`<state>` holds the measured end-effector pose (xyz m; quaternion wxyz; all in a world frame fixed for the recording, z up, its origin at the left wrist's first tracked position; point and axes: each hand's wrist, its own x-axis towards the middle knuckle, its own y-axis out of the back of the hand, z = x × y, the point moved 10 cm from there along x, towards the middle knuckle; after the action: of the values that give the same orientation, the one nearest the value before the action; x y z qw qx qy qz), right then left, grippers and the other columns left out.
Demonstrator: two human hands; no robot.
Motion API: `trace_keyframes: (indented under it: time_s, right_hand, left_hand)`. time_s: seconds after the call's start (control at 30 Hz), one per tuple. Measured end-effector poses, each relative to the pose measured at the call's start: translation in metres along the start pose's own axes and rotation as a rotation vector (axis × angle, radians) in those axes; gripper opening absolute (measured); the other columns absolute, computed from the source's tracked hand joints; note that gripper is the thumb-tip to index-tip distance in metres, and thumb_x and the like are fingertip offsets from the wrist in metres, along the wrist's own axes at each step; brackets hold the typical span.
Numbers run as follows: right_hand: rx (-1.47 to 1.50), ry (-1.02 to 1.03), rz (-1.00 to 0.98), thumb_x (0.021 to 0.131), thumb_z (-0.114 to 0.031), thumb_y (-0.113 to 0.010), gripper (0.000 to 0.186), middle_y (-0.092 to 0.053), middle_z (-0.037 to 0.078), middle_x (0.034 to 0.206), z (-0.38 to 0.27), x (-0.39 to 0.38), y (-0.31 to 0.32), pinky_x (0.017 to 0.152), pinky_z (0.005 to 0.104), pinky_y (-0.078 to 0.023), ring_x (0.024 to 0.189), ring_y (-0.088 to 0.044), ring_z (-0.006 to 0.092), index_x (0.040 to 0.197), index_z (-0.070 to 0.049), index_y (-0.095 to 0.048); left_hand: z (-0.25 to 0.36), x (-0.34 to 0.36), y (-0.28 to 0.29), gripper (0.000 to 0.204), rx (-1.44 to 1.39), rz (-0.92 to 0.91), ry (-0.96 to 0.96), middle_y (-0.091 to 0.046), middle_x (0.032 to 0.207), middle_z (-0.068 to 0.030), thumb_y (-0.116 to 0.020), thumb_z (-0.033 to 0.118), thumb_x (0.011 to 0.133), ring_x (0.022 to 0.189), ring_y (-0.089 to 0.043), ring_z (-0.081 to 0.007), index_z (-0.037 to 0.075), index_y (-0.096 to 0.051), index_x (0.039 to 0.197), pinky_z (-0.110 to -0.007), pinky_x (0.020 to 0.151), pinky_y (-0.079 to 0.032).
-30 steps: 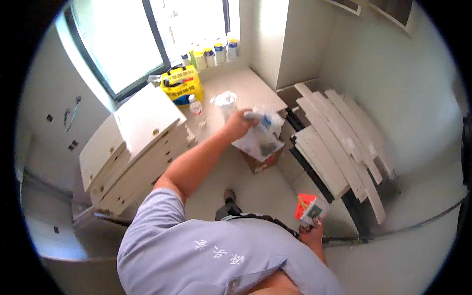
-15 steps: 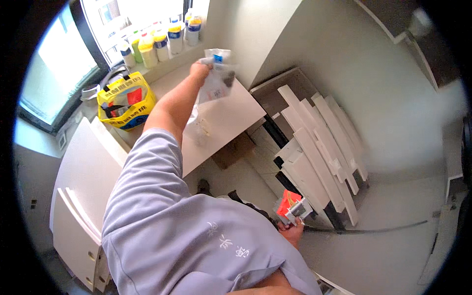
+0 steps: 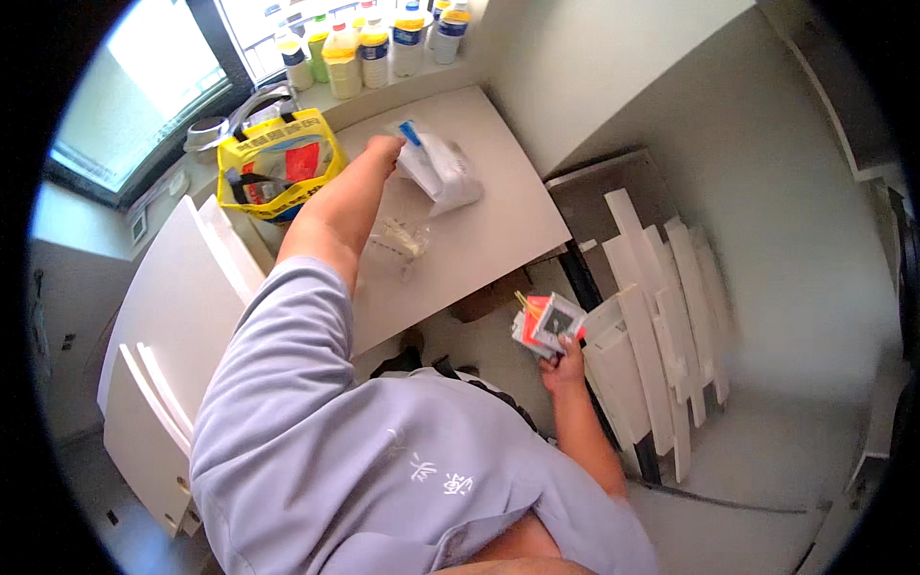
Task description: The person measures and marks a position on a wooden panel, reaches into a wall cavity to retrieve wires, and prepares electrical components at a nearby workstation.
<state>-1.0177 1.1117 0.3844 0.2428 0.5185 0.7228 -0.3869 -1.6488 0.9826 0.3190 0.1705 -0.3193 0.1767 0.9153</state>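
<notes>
My left hand (image 3: 383, 151) reaches over the pale table (image 3: 489, 244), its fingers closed at the edge of a clear plastic bag (image 3: 448, 182) with a blue strip. The bag rests on the tabletop. Near my forearm lies a smaller clear packet (image 3: 401, 240) with pale bits inside. My right hand (image 3: 565, 366), past the table's near edge, grips a small white boxy piece (image 3: 553, 323) with a dark grey square face. Bright orange-red parts and thin yellow strands show on it; its exact kind is unclear.
A yellow shopping bag (image 3: 331, 158) with mixed contents stands at the table's left. Several bottles (image 3: 342, 62) line the windowsill. White boards (image 3: 661, 326) lean in a stack on the right, and curved white panels (image 3: 158, 316) stand at left.
The plastic bag has come down onto the tabletop at my left hand. My right hand has lifted the boxy piece up toward the table's near edge. The view has shifted too.
</notes>
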Motion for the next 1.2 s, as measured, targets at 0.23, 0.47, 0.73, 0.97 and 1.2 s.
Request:
trace_keyframes:
  time_s: [0.23,0.47,0.73,0.97,1.2]
  right_hand:
    - [-0.298,-0.139,-0.085,0.085,-0.031,-0.068,0.017,-0.047,-0.006,0.073,0.019,0.125,-0.114,0.041,0.0221,-0.028,0.051,-0.033,0.0071,0.096,-0.022,-0.059]
    - [-0.465,-0.233,-0.198,0.082,-0.055,-0.079,0.038,-0.041,-0.005,0.065,0.026,0.177,-0.189,0.042,0.0244,-0.023,0.048,-0.031,0.0095,0.086,-0.022,-0.06]
    - [-0.689,0.12,0.123,0.083,-0.058,-0.079,0.053,-0.049,-0.001,0.072,-0.017,0.208,-0.147,0.043,0.0329,-0.028,0.053,-0.041,0.0142,0.096,-0.01,-0.063]
    - [-0.601,0.045,-0.234,0.096,-0.038,-0.069,0.024,-0.061,-0.002,0.083,0.019,0.085,-0.09,0.041,0.0279,-0.027,0.051,-0.039,0.0077,0.096,-0.014,-0.065]
    - [-0.519,-0.071,-0.079,0.093,-0.036,-0.07,0.025,-0.062,0.0,0.085,0.078,0.005,0.069,0.043,0.0258,-0.027,0.051,-0.039,0.0083,0.1,-0.013,-0.067]
  left_hand:
    - [0.07,-0.104,0.079,0.055,0.645,0.043,-0.426,-0.071,0.117,-0.025,-0.074,0.045,0.088,0.101,-0.07,-0.0351,-0.002,-0.073,0.116,-0.043,0.087,-0.056]
    - [0.02,-0.17,0.074,0.046,1.281,-0.052,-0.486,-0.073,0.104,-0.0258,-0.069,0.042,0.089,0.096,-0.071,-0.0393,-0.002,-0.077,0.1,-0.046,0.086,-0.055]
    - [-0.04,-0.115,0.069,0.034,1.566,-0.068,-0.488,-0.074,0.1,-0.0221,-0.071,0.036,0.084,0.094,-0.071,-0.0389,0.003,-0.079,0.09,-0.047,0.085,-0.056]
    - [-0.036,-0.114,0.056,0.023,1.613,-0.214,-0.544,-0.074,0.096,-0.0224,-0.065,0.02,0.078,0.088,-0.072,-0.0407,0.004,-0.078,0.088,-0.048,0.079,-0.058]
    - [0.072,-0.258,0.025,0.021,1.479,0.066,-0.866,-0.074,0.103,-0.0205,-0.06,0.014,0.082,0.097,-0.072,-0.039,0.004,-0.074,0.096,-0.049,0.079,-0.058]
